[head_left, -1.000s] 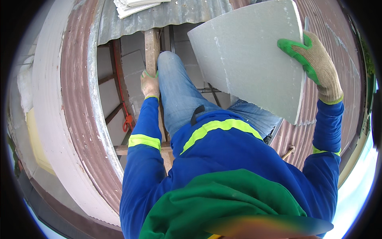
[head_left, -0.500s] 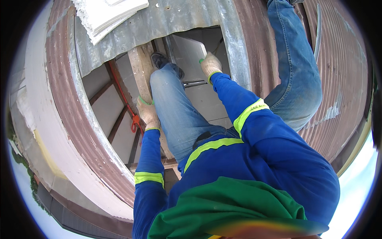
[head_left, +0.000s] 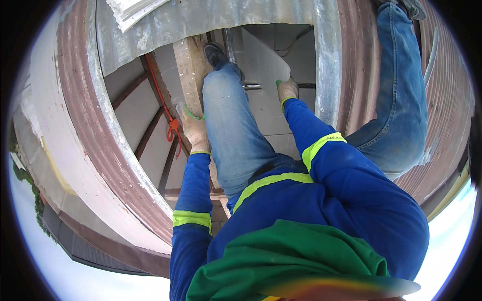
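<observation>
My left hand (head_left: 196, 131), in a pale work glove with green on the fingers, is closed on the edge of a whitish wooden beam (head_left: 190, 75) beside my leg. Its thumb lies over the beam; part of the fingers is hidden. My right hand (head_left: 287, 91), gloved alike, grips the near corner of a pale, flat, smooth panel (head_left: 263, 60) inside the roof opening. The panel's far edge blends with the grey surface behind it. My jeans-clad leg (head_left: 226, 110) reaches down into the opening, its dark shoe (head_left: 216, 54) beside the beam.
Corrugated metal sheets (head_left: 201, 20) border the opening, with a loose white slab (head_left: 131, 12) on top at the far left. A red cord with a knot (head_left: 173, 125) hangs near the left hand. My other leg (head_left: 396, 85) lies over brown corrugated roofing (head_left: 447, 115).
My right hand has moved slightly down with the panel, relative to the opening's far edge. My left hand stays at the beam. The whole view has shifted somewhat.
</observation>
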Available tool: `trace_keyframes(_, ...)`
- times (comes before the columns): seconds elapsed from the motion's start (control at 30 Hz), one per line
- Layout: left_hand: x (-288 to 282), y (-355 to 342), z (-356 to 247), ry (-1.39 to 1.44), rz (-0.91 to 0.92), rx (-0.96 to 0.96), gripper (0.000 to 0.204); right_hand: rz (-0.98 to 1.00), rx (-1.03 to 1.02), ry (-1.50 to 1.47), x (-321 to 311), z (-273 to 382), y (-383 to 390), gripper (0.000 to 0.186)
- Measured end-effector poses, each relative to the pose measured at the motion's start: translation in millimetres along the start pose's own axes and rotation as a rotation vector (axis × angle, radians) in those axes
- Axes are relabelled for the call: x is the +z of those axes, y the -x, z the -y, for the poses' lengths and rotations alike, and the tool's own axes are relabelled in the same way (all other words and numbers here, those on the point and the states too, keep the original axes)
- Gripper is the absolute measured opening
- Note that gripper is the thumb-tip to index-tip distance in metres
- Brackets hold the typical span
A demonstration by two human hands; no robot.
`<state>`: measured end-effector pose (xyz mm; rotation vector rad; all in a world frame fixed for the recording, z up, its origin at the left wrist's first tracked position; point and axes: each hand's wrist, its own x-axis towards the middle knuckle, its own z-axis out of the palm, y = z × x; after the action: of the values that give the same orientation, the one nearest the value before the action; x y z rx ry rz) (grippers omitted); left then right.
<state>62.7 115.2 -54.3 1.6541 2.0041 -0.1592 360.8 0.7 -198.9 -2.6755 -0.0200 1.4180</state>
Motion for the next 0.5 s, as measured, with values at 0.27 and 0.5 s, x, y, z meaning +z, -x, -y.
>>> trace_keyframes(0.27, 1.6, 3.0, -4.3, 0.060, -0.029, -0.014, 0.071, -0.030, 0.140, -0.348, 10.0, -46.1, -15.2, 0.040)
trace_keyframes(0.5, 2.7, 2.6, -0.9, 0.031, -0.043, 0.039, 0.079, 0.123, 0.410, -0.690, 44.4, -63.0, -23.0, 0.038)
